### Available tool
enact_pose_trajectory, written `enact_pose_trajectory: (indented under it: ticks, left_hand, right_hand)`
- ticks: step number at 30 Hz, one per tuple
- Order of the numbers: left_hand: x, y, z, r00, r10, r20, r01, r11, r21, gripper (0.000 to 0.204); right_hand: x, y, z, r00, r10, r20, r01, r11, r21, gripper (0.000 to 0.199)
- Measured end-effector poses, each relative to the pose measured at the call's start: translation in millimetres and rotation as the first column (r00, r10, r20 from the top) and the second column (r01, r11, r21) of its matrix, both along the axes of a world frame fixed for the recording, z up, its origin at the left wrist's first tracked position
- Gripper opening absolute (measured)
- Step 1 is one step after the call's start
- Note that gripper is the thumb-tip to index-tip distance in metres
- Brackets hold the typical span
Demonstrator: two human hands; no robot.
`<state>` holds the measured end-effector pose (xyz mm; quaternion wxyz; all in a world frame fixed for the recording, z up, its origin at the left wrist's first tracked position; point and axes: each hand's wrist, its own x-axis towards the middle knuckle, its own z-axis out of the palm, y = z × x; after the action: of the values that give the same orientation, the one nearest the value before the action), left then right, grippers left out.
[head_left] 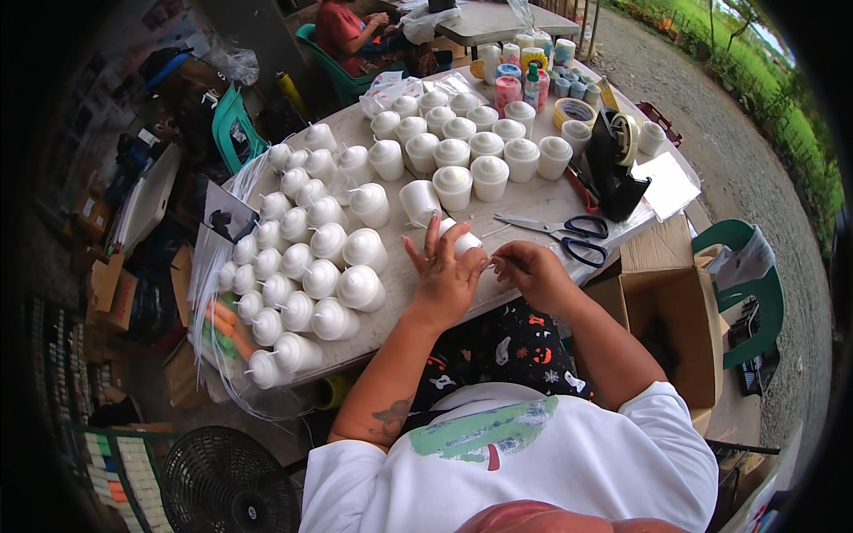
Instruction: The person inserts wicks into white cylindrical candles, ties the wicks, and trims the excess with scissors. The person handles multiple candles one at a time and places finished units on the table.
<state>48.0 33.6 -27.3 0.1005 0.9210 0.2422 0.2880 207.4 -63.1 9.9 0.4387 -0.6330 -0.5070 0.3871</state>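
My left hand [444, 280] is over the near edge of the table, fingers curved around a white candle [466, 235] that is mostly hidden behind them. Close against its thumb, my right hand [531, 274] has its fingertips pinched together; what is between them is too small to make out. Just beyond the left fingers, another white candle [418, 202] lies tipped. Blue-handled scissors [582, 240] rest partly open to the right of my hands. Several white candles with domed tops and wicks stand at the back, and more [334, 320] lean in rows on the left.
A black tape dispenser [620, 182], a tape roll [574, 112] and paint jars [508, 89] sit at the back right. White wick strands [209, 275] hang along the left edge. An open cardboard box [697, 329] is at my right, a fan [233, 484] at lower left. Another person [342, 35] sits beyond.
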Motion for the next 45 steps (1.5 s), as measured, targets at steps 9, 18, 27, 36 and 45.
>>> enact_pose_trajectory:
  ticks: [9,18,27,36,45]
  left_hand:
    - [-6,5,5,0.999,-0.037,0.021,0.038,0.999,-0.023,0.01]
    - [-3,8,2,0.997,-0.013,0.07,0.022,0.991,-0.131,0.008]
    - [-6,9,1,0.994,-0.025,0.11,0.046,0.98,-0.193,0.013]
    - [-4,10,-1,0.996,-0.016,0.092,0.03,0.989,-0.148,0.013]
    - [-6,8,1,0.996,0.003,0.093,0.013,0.986,-0.165,0.012]
  right_hand:
    - [3,4,1,0.988,0.097,0.121,-0.086,0.992,-0.09,0.016]
    - [-5,8,-16,0.884,0.103,-0.456,-0.119,0.993,-0.007,0.015]
    - [-29,11,-25,0.913,-0.185,0.365,-0.061,0.82,0.569,0.018]
    - [-32,7,-18,0.995,-0.101,0.003,0.099,0.978,0.186,0.013]
    - [-5,7,-13,0.895,0.14,-0.423,-0.129,0.99,0.054,0.021]
